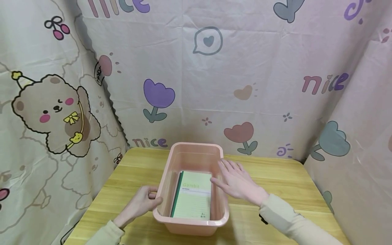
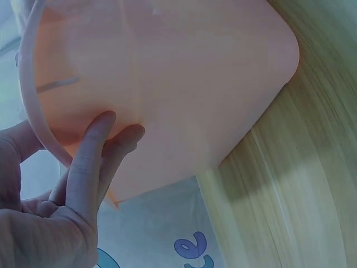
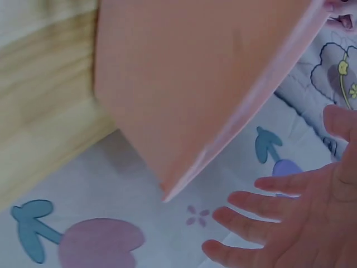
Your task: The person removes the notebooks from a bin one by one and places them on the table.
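Observation:
A pink plastic storage bin [image 1: 196, 228] stands upright on the table, its long side running away from me. Inside it lies a pale green notebook [image 1: 196, 200] with a dark green spine and the word "Gambit" on its cover; whether more lie beneath is hidden. My left hand [image 1: 142, 202] grips the bin's near left rim, thumb over the edge. In the left wrist view, fingertips of that left hand [image 2: 78, 190] press the outer wall. Over the right rim hovers my right hand [image 1: 235, 178], fingers straight and spread; the right wrist view shows its palm apart from the bin [image 3: 184, 72].
The wood-grain table [image 1: 269, 211] extends on both sides of the bin. A printed cloth [image 1: 257, 68] hangs close behind the table, and more cloth hangs at the left and right sides. A dark band shows at the right sleeve [image 1: 281, 212].

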Motion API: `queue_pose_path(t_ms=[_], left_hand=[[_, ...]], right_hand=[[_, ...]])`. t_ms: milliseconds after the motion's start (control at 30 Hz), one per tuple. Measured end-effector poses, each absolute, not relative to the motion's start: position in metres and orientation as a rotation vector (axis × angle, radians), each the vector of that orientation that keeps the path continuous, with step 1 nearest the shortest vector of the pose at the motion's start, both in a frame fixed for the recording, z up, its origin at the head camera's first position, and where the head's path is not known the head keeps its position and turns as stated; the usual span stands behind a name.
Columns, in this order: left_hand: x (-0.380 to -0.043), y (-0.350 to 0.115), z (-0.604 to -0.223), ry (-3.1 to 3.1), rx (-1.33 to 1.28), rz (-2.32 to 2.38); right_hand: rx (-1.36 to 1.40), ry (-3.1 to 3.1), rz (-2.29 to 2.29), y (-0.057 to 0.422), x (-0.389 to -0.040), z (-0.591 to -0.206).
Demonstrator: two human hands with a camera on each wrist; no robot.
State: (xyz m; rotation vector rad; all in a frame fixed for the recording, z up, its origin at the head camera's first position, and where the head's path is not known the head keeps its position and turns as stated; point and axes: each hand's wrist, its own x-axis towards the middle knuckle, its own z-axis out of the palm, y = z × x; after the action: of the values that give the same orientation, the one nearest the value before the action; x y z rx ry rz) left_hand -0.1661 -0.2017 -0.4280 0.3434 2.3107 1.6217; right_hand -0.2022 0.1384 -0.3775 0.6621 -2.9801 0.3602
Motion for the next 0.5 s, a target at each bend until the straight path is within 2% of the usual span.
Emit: queue_pose_path(t_ms=[233, 500], left_hand=[[-0.165, -0.202, -0.427, 2.318, 0.355, 1.606], [-0.161, -0.202, -0.43, 2.321, 0.346, 1.612]], right_hand=[[0.703, -3.128, 0.349, 0.102, -0.225, -0.357], [0.671, -3.371, 0.286, 0.059, -0.235, -0.353]])
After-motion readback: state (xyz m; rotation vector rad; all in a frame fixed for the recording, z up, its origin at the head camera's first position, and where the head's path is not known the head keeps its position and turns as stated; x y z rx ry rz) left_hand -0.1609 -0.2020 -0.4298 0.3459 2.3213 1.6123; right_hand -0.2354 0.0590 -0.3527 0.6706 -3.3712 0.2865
